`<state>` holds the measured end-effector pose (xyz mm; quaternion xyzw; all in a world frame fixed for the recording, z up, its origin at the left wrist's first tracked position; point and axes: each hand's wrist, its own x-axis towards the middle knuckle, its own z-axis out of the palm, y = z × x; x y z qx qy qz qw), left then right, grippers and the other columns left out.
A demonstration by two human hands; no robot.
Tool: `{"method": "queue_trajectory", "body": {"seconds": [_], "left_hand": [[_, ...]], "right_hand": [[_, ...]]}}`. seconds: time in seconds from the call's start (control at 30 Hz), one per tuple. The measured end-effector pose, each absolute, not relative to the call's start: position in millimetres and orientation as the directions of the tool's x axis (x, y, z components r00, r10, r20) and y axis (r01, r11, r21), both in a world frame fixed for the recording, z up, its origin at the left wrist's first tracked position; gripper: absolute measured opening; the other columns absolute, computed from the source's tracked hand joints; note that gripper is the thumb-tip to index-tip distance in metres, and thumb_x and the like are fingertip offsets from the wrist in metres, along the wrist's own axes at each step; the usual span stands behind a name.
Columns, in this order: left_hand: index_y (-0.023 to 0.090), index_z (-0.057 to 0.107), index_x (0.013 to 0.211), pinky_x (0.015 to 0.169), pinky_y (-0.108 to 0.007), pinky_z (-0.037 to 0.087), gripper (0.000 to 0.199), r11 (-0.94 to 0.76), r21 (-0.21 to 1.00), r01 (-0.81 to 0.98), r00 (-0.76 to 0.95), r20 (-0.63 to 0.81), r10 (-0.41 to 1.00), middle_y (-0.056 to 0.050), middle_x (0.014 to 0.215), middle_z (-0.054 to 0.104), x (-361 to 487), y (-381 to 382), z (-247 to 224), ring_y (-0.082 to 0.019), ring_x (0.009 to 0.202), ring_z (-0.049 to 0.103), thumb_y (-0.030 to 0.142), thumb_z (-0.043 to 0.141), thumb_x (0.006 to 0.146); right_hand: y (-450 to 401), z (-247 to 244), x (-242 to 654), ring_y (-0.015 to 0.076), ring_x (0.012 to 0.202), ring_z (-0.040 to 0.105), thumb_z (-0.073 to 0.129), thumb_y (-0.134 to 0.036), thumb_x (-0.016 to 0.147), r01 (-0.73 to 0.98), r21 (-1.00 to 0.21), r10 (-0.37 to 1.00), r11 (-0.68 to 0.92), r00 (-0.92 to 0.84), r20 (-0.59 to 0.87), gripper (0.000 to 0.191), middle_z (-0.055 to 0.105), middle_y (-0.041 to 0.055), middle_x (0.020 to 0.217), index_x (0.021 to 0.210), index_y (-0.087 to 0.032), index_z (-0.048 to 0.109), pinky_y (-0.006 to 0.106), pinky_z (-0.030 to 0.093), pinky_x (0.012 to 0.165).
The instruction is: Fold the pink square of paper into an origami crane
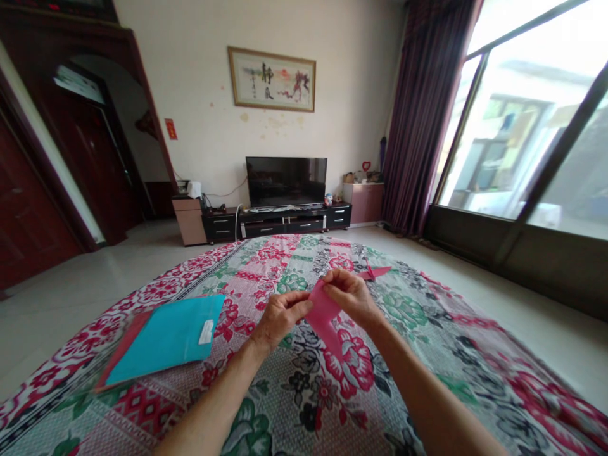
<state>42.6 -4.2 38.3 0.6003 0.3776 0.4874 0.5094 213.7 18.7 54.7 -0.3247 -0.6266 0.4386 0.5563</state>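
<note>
A folded piece of pink paper (325, 316) is held up above the patterned cloth, its narrow end pointing down. My left hand (284, 316) pinches its left edge between thumb and fingers. At its upper right, my right hand (349, 296) grips the paper with bent fingers. Just beyond the right hand lies a folded pink paper shape (375, 273) with pointed ends, partly hidden by that hand. To the left, a blue sheet or packet (166, 339) with a small white label rests over a red one (124, 347).
A round table under a flowered cloth (256, 411) fills the foreground. Beyond it stand a television (286, 182) on a low black cabinet (280, 223), a side cabinet (363, 204), a purple curtain (413, 120) and large windows at the right. Dark red doors are at the left.
</note>
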Motion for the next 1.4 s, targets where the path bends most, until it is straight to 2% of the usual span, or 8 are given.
{"method": "queue_trajectory", "body": {"seconds": [0.17, 0.3, 0.43, 0.6, 0.77, 0.93, 1.17, 1.4], "left_hand": [[0.015, 0.07, 0.069, 0.044, -0.02, 0.027, 0.024, -0.176, 0.984, -0.026, 0.268, 0.176, 0.947, 0.003, 0.05, 0.051, 40, -2, 36, -0.006, 0.045, 0.037, 0.039, 0.065, 0.068], [0.015, 0.063, 0.062, 0.044, -0.02, 0.03, 0.027, -0.153, 0.964, -0.218, -0.02, 0.153, 0.988, 0.004, 0.051, 0.049, 34, 11, 24, -0.006, 0.046, 0.04, 0.041, 0.07, 0.062], [0.016, 0.061, 0.068, 0.046, -0.017, 0.035, 0.032, -0.098, 0.874, -0.477, -0.237, -0.02, 0.971, 0.005, 0.056, 0.05, 29, 20, 19, -0.006, 0.051, 0.045, 0.039, 0.077, 0.052], [0.015, 0.059, 0.069, 0.045, -0.017, 0.038, 0.035, -0.116, 0.791, -0.601, -0.263, -0.058, 0.963, 0.005, 0.06, 0.05, 32, 18, 22, -0.005, 0.052, 0.047, 0.037, 0.079, 0.05], [0.016, 0.059, 0.068, 0.047, -0.018, 0.039, 0.028, -0.119, 0.833, -0.54, -0.224, -0.006, 0.975, 0.005, 0.058, 0.052, 38, 14, 21, -0.006, 0.052, 0.049, 0.036, 0.075, 0.056], [0.015, 0.06, 0.062, 0.05, -0.02, 0.04, 0.024, -0.142, 0.911, -0.386, -0.149, 0.09, 0.985, 0.002, 0.056, 0.058, 40, 10, 20, -0.01, 0.056, 0.055, 0.035, 0.072, 0.06], [0.012, 0.067, 0.066, 0.053, -0.024, 0.041, 0.023, -0.198, 0.967, -0.162, -0.104, 0.183, 0.978, -0.004, 0.057, 0.065, 44, 8, 17, -0.013, 0.053, 0.055, 0.035, 0.069, 0.064], [0.012, 0.07, 0.067, 0.057, -0.027, 0.043, 0.026, -0.145, 0.961, -0.234, -0.153, 0.111, 0.982, -0.009, 0.067, 0.07, 40, 12, 12, -0.017, 0.061, 0.061, 0.038, 0.07, 0.062]], "right_hand": [[16, 57, 209, 0.0106, 0.064, 0.053, 0.061, -0.025, 0.07, 0.061, -0.859, 0.845, 0.508, -0.225, 0.484, 0.01, 0.061, -0.0006, 0.073, 0.077, -0.02, 0.06, 0.025, 0.043, 0.06], [19, 51, 204, 0.0146, 0.077, 0.056, 0.059, -0.031, 0.073, 0.095, -0.85, 0.847, 0.518, 0.085, 0.525, 0.02, 0.063, 0.0033, 0.089, 0.088, -0.02, 0.062, 0.029, 0.045, 0.071], [25, 30, 196, 0.016, 0.075, 0.058, 0.059, -0.037, 0.071, -0.092, -0.911, 0.887, 0.401, 0.287, 0.361, 0.021, 0.064, 0.0028, 0.083, 0.083, -0.02, 0.062, 0.029, 0.046, 0.068], [18, 13, 177, 0.0153, 0.07, 0.06, 0.066, -0.027, 0.059, -0.377, -0.922, 0.996, 0.085, 0.041, 0.075, 0.023, 0.065, 0.0011, 0.076, 0.08, -0.02, 0.061, 0.028, 0.048, 0.063], [8, 20, 161, 0.0161, 0.075, 0.06, 0.067, -0.036, 0.066, -0.282, -0.955, 0.952, 0.091, -0.258, 0.167, 0.028, 0.067, 0.0053, 0.085, 0.086, -0.017, 0.065, 0.029, 0.048, 0.068], [11, 22, 159, 0.0147, 0.065, 0.058, 0.063, -0.041, 0.068, -0.283, -0.943, 0.981, 0.172, -0.037, 0.19, 0.027, 0.065, 0.0043, 0.076, 0.08, -0.017, 0.064, 0.028, 0.048, 0.062], [14, 26, 174, 0.0122, 0.055, 0.053, 0.066, -0.036, 0.064, -0.193, -0.954, 0.972, 0.231, 0.004, 0.235, 0.022, 0.06, 0.0004, 0.06, 0.07, -0.015, 0.064, 0.026, 0.046, 0.056], [17, 17, 178, 0.0146, 0.072, 0.06, 0.066, -0.036, 0.067, -0.307, -0.918, 0.968, 0.25, 0.096, 0.232, 0.028, 0.066, 0.0015, 0.083, 0.09, -0.021, 0.064, 0.026, 0.048, 0.063]]}}
